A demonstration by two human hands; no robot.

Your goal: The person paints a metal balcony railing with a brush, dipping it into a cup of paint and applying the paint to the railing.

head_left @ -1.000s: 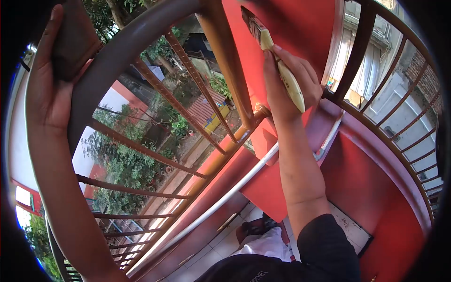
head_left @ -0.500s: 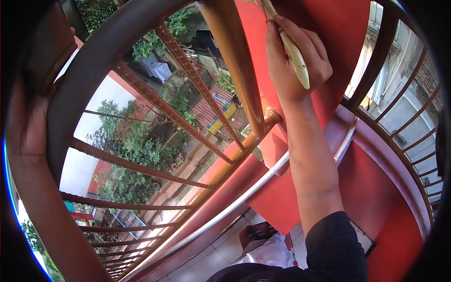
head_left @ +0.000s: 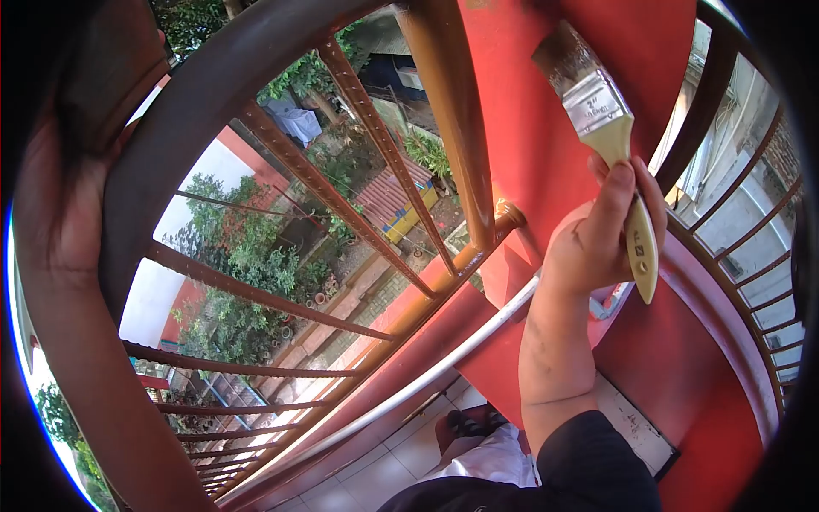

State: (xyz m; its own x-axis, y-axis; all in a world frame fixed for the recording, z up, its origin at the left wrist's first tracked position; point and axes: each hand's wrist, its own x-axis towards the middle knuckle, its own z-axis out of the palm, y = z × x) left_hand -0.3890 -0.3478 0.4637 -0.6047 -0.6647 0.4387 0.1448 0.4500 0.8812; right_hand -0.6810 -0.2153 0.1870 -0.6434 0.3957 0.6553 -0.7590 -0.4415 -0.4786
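My right hand (head_left: 589,243) is closed round the wooden handle of a flat paintbrush (head_left: 596,104), which has a silver ferrule and dark, wet-looking bristles. The brush points up and to the left in front of the red wall (head_left: 512,94). At the left edge, my left hand (head_left: 81,213) is in shadow beside the dark curved handrail (head_left: 128,200). A dark brown thing (head_left: 107,64) rises above its palm; most of the fingers are hidden, and I cannot tell what it is. A glossy brown post (head_left: 452,111) stands between the hands.
Brown ribbed bars (head_left: 264,294) run from the handrail to a lower brown rail (head_left: 409,320). A white pipe (head_left: 426,375) slopes below it over a tiled floor (head_left: 375,478). Beyond the bars lies a garden with shrubs (head_left: 222,290); another railing (head_left: 751,213) curves at right.
My right hand has moved down and right with the paintbrush and turned, so the bristles and ferrule now show in front of the red wall. My left hand stays by the handrail.
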